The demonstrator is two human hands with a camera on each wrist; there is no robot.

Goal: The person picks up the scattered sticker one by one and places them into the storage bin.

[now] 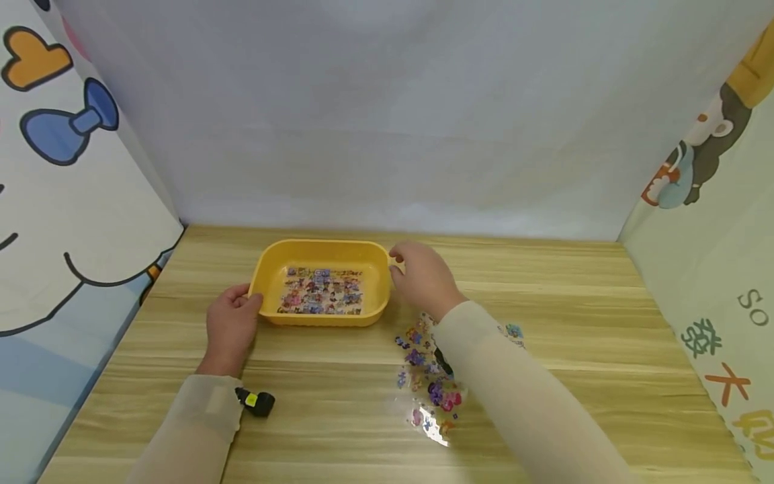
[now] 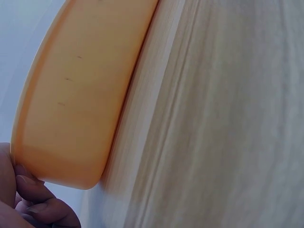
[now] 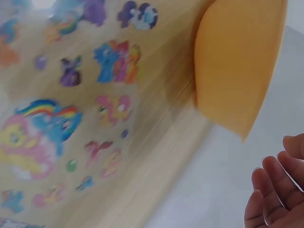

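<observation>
A person's left hand (image 1: pixel 232 327) grips the left end of a yellow tray (image 1: pixel 332 253) on a wooden table (image 1: pixel 326 396); the right hand (image 1: pixel 426 277), empty, fingers loosely bent, hangs just off its right end. A one-sided pull could swing the tray into the sticker sheet (image 1: pixel 435 392) at its front right
</observation>
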